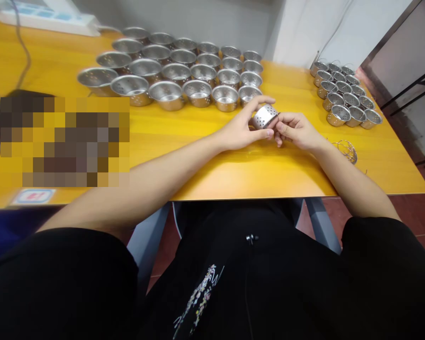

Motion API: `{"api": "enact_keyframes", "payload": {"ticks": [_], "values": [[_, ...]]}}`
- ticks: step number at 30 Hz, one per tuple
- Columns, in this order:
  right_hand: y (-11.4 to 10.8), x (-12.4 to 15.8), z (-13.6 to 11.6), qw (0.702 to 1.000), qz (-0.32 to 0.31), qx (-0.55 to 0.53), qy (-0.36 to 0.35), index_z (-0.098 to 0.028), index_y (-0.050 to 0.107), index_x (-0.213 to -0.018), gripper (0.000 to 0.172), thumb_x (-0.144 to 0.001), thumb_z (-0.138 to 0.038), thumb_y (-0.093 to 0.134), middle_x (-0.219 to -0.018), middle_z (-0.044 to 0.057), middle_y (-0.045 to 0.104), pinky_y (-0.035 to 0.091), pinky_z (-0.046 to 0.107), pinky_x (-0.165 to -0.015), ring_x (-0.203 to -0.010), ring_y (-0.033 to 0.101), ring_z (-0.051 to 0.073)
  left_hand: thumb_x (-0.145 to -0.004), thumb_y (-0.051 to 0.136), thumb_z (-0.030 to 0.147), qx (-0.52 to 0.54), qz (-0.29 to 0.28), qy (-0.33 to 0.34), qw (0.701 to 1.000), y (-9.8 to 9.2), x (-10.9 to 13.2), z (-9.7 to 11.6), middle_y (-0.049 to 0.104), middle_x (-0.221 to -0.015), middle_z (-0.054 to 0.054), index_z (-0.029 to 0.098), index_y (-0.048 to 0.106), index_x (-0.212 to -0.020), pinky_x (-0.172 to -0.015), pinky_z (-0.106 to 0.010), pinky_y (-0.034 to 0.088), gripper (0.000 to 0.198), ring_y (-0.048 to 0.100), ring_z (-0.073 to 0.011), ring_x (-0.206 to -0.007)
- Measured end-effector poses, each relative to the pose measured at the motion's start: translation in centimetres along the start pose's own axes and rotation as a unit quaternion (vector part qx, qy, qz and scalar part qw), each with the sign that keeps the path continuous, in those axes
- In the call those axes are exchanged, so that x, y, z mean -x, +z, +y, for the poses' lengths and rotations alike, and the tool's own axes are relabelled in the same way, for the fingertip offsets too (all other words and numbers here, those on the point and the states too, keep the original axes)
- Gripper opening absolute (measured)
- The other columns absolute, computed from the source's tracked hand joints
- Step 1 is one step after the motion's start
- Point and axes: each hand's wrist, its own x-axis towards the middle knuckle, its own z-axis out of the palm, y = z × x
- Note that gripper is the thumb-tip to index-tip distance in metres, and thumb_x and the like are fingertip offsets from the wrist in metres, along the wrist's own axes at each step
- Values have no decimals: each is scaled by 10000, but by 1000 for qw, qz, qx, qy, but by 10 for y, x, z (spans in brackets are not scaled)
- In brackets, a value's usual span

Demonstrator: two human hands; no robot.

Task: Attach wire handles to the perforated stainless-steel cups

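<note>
My left hand [242, 123] is wrapped round a small perforated metal cup [265, 116], thumb below and fingers over the top. The cup lies tilted on its side above the yellow table, its small holes facing me. At the cup's right edge, the fingers of my right hand [293, 128] are pinched together. Whatever thin piece they grip there is too small to make out. Just right of my right wrist, a loose heap of thin wire loops [347, 150] lies on the table.
Rows of perforated metal cups [166, 94] stand upright along the back of the yellow table [212, 182]. Another cluster of cups [338, 114], some with wire hoops, stands at the right. A white power strip [56, 19] and a cable [19, 47] are at the far left.
</note>
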Motion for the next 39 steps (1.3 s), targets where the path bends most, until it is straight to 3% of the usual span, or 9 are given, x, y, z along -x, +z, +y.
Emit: {"api": "enact_keyframes", "payload": {"ticks": [6, 13, 18, 24, 33, 39], "values": [[-5, 1, 6, 1000, 0, 29, 2, -202, 947, -1048, 764, -943, -950, 1062, -731, 8, 794, 602, 251, -620, -578, 682, 126, -776, 1055, 920, 38, -4, -23, 999, -3, -2, -8, 769, -1409, -121, 372, 628, -1664, -1091, -627, 716, 1128, 820, -388, -1169], [-5, 2, 4, 998, -10, 59, 4, -207, 950, -999, 746, -950, -944, 1057, -754, 20, 807, 621, 264, -653, -628, 692, 143, -755, 1082, 1044, 33, -3, -47, 998, -5, 0, -5, 796, -1225, -97, 358, 711, -1635, -991, -636, 761, 1176, 856, -376, -1052], [-1, 5, 2, 996, -9, 87, -3, -215, 963, -982, 729, -987, -941, 1033, -739, 33, 811, 615, 272, -671, -639, 689, 154, -688, 1121, 1057, 2, 28, -32, 999, -7, -1, -5, 820, -1335, -128, 306, 747, -1575, -1064, -586, 761, 1221, 830, -358, -1117], [7, 8, -6, 990, -37, 132, -15, -225, 863, -807, 823, -1033, -1014, 930, -716, 67, 811, 596, 296, -702, -670, 694, 185, -640, 1116, 1085, -20, 33, -5, 999, -9, -2, -5, 814, -1505, -160, 264, 747, -1601, -1268, -585, 685, 1316, 806, -403, -1342], [6, 8, 0, 980, -70, 178, -46, -215, 810, -827, 769, -1139, -913, 890, -730, 43, 804, 554, 299, -729, -698, 684, 181, -710, 1173, 929, 19, -1, 7, 1000, -9, -4, -6, 800, -1413, -129, 250, 733, -1603, -1083, -461, 680, 1205, 797, -325, -1193], [4, 9, 2, 977, -85, 190, -54, -202, 847, -889, 709, -1182, -847, 887, -755, 33, 817, 523, 307, -721, -701, 683, 170, -696, 1225, 813, 45, -19, 14, 999, -11, -7, -5, 795, -1446, -130, 245, 734, -1608, -1096, -419, 663, 1181, 796, -310, -1217]]}}
